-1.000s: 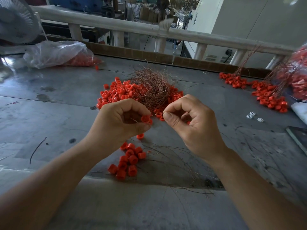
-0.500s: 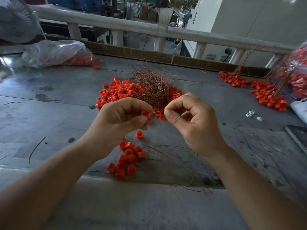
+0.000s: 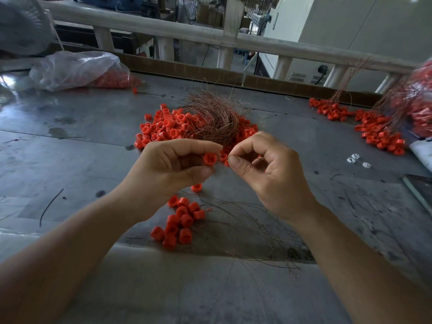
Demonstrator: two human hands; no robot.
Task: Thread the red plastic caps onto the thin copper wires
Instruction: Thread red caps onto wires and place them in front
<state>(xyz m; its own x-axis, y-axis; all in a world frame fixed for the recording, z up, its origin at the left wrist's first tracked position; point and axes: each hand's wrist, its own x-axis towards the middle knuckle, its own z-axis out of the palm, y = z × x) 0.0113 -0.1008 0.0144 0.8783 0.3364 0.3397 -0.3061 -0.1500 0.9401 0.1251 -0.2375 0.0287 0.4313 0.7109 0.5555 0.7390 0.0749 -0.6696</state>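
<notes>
My left hand (image 3: 168,169) pinches a red plastic cap (image 3: 209,158) between thumb and forefinger, its open end turned right. My right hand (image 3: 268,169) pinches a thin copper wire at its fingertips, just right of the cap; the wire end is too fine to see clearly. Behind the hands a tangled bundle of copper wires (image 3: 215,118) lies on a heap of loose red caps (image 3: 163,127). A cluster of threaded caps (image 3: 180,220) sits on the table below my hands, with thin wires (image 3: 245,230) trailing to the right.
A plastic bag of caps (image 3: 77,69) lies at the back left, beside a fan (image 3: 21,26). More caps on wires (image 3: 374,129) and a full bag (image 3: 418,99) are at the right. Small white parts (image 3: 355,159) lie near a dark flat object (image 3: 420,190). A railing (image 3: 210,36) runs behind.
Both hands have drawn closer together; the wire tip in my right hand has moved up to the cap in my left. The hands sit slightly higher than before.
</notes>
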